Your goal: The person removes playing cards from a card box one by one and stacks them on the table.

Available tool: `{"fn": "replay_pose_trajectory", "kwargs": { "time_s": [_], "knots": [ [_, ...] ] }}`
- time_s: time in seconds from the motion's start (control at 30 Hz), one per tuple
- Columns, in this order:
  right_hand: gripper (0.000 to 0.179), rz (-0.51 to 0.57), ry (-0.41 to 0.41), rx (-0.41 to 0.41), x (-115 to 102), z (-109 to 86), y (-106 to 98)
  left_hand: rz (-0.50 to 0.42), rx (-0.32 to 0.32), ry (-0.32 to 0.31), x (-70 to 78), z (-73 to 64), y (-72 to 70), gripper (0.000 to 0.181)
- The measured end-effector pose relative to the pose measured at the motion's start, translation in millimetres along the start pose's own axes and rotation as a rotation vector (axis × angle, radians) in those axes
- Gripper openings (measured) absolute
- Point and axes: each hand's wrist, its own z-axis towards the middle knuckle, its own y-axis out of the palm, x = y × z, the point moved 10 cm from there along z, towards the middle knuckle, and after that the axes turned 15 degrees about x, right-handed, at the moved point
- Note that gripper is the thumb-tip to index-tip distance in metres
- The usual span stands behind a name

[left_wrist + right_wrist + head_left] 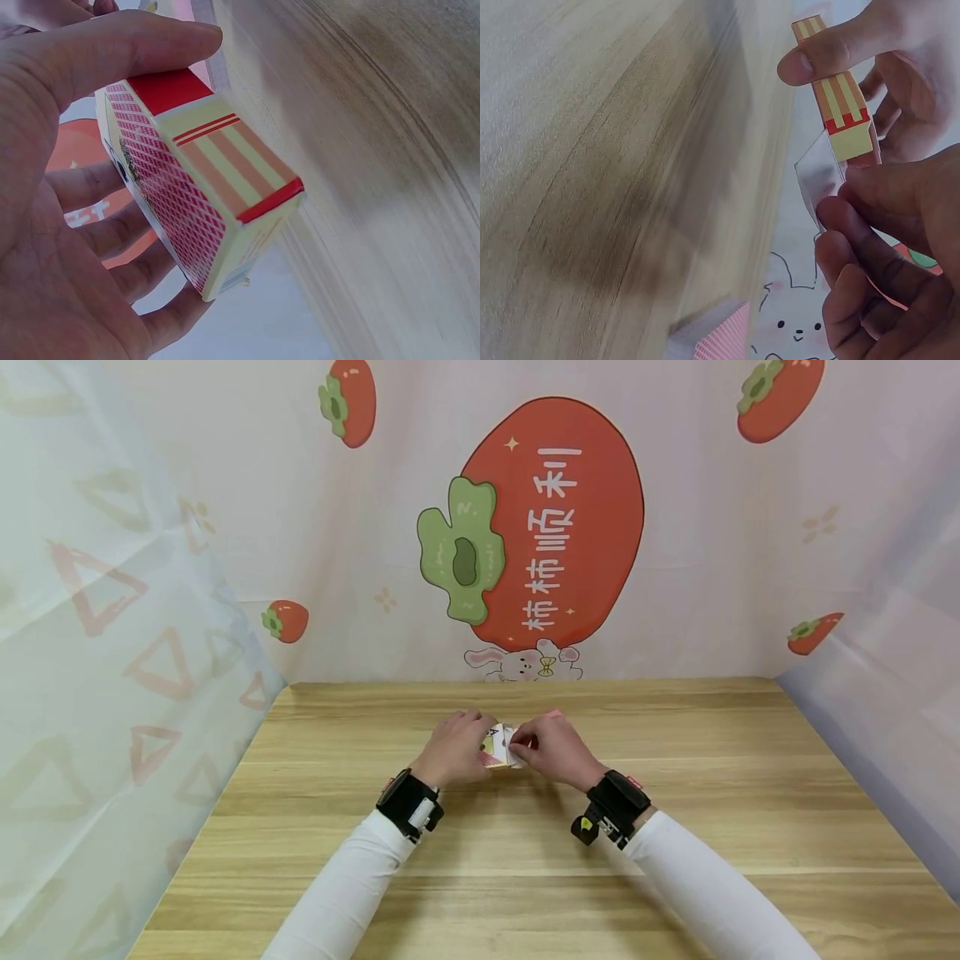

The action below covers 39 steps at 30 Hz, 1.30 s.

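My left hand grips a playing-card box above the table. In the left wrist view the box shows a red patterned face and a striped narrow side, with the thumb across that side and the fingers at the opposite edge. My right hand is at the box's other end. In the right wrist view its thumb and fingers pinch a thin, pale, see-through-looking flap at the box; whether this is card or film I cannot tell.
A stack of cards with pink patterned backs lies on the wooden table, mostly hidden behind the right hand in the head view. A printed curtain hangs along the table's far edge.
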Motion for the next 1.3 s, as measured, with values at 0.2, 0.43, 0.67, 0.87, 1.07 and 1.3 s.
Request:
{"fn": "replay_pose_trajectory", "kwargs": {
  "time_s": [0.2, 0.43, 0.67, 0.87, 1.07, 1.3],
  "knots": [
    [0.005, 0.018, 0.059, -0.013, 5, 0.2, 4, -0.003, -0.007, 0.005, 2.4, 0.8, 1.9, 0.066],
    [0.013, 0.011, 0.134, -0.012, 11, 0.0, 6, -0.004, -0.006, 0.019, 4.6, 1.2, 2.0, 0.067],
    [0.018, -0.014, 0.171, -0.059, 16, -1.9, 10, -0.007, -0.001, 0.024, 5.4, 0.6, 1.5, 0.066],
    [0.020, 0.049, 0.174, -0.092, 19, -3.3, 8, -0.005, -0.020, 0.013, 2.9, -1.1, 2.0, 0.070],
    [0.022, 0.128, 0.172, -0.101, 22, -5.4, 0, 0.001, -0.031, 0.005, -0.8, -2.7, 3.0, 0.071],
    [0.023, 0.125, 0.218, -0.127, 33, -9.5, -2, -0.005, -0.028, 0.000, -3.2, -4.1, 3.1, 0.071]
  ]
}}
